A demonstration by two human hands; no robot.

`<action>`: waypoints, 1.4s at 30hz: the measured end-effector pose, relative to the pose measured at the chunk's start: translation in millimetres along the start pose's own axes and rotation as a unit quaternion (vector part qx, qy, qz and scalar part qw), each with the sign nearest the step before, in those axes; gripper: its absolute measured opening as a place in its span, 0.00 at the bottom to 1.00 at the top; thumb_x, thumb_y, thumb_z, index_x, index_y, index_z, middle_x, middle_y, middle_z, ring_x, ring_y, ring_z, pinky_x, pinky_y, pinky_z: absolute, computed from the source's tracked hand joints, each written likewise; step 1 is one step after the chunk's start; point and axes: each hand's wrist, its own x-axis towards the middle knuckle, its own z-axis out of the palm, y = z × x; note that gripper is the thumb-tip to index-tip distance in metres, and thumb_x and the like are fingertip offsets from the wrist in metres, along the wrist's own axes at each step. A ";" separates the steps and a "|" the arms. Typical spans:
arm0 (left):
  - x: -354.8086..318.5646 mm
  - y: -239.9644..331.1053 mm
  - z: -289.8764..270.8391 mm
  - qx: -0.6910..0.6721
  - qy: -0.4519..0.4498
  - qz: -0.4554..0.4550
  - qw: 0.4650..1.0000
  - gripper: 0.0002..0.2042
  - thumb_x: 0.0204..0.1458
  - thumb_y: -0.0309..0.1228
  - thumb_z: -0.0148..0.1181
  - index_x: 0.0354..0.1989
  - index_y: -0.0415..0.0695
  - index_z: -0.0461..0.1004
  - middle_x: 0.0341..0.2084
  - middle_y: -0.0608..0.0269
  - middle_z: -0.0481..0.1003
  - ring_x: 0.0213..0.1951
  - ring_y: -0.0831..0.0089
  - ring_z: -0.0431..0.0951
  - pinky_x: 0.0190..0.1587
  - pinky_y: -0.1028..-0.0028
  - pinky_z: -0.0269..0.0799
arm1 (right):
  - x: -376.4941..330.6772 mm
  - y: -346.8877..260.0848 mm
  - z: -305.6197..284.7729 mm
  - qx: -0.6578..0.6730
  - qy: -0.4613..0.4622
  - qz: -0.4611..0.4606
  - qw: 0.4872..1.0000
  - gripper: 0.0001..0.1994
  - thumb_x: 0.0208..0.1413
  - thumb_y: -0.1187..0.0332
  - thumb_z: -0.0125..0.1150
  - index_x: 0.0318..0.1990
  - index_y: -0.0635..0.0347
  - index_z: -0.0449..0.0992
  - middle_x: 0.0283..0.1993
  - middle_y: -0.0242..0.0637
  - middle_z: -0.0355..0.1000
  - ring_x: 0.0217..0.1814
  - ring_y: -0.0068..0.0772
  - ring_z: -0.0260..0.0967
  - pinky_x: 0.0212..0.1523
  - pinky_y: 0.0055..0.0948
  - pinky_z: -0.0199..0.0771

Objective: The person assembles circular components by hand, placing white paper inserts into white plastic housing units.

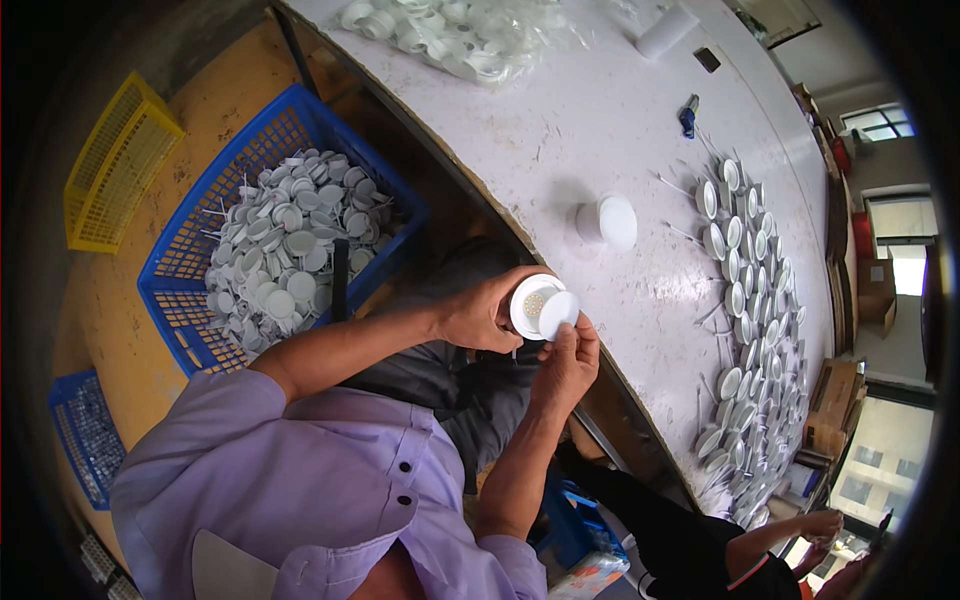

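Observation:
My left hand (478, 312) is closed round a white round LED lamp housing (519, 306), whose cluster of small yellowish dots shows inside the rim. Between the thumb and fingers of my right hand (570, 362) is a thin white disc (559, 314). It overlaps the right part of the housing's open face; whether the two touch, I cannot tell. Both hands are at the edge of the white table (610, 300). Just beyond them on the tabletop stands a stack of white discs (617, 222).
On my left, a blue basket (180, 240) holds many white round lamp parts; a yellow basket (105, 170) lies beyond. Rows of wired lamp housings (745, 300) cover the table's right. A plastic bag of white parts (460, 40) lies at the back. Another person's hand (822, 524) is lower right.

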 end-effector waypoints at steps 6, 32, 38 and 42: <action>1.9 1.5 -0.9 0.129 0.006 0.009 0.992 0.30 0.48 0.31 0.59 0.58 0.41 0.52 0.45 0.57 0.66 0.48 0.71 0.67 0.43 0.75 0.71 | 0.5 12.8 2.3 0.026 -0.030 0.025 0.999 0.09 0.52 0.75 0.58 0.41 0.63 0.70 0.33 0.34 0.72 0.22 0.15 0.63 0.20 0.12 0.63; 0.9 2.5 2.3 0.239 0.075 -0.067 0.966 0.20 0.55 0.32 0.49 0.56 0.43 0.55 0.42 0.50 0.70 0.44 0.64 0.73 0.45 0.69 0.69 | 5.5 24.9 7.8 0.096 -0.044 0.099 0.989 0.11 0.49 0.77 0.60 0.41 0.64 0.69 0.27 0.30 0.69 0.20 0.16 0.62 0.20 0.12 0.61; 0.4 -3.7 -0.3 0.246 0.078 -0.040 0.965 0.20 0.55 0.29 0.48 0.56 0.43 0.56 0.40 0.52 0.70 0.44 0.66 0.72 0.44 0.69 0.69 | 5.0 23.7 7.3 0.089 -0.058 0.094 0.990 0.09 0.49 0.75 0.61 0.38 0.62 0.70 0.28 0.33 0.71 0.21 0.17 0.64 0.18 0.13 0.61; 0.4 -6.7 -1.0 0.239 0.079 -0.025 0.968 0.19 0.55 0.29 0.48 0.55 0.43 0.57 0.40 0.53 0.70 0.43 0.67 0.72 0.44 0.70 0.69 | 4.8 24.7 8.2 0.090 -0.046 0.094 0.990 0.08 0.48 0.76 0.61 0.35 0.60 0.69 0.26 0.32 0.70 0.19 0.16 0.63 0.17 0.13 0.60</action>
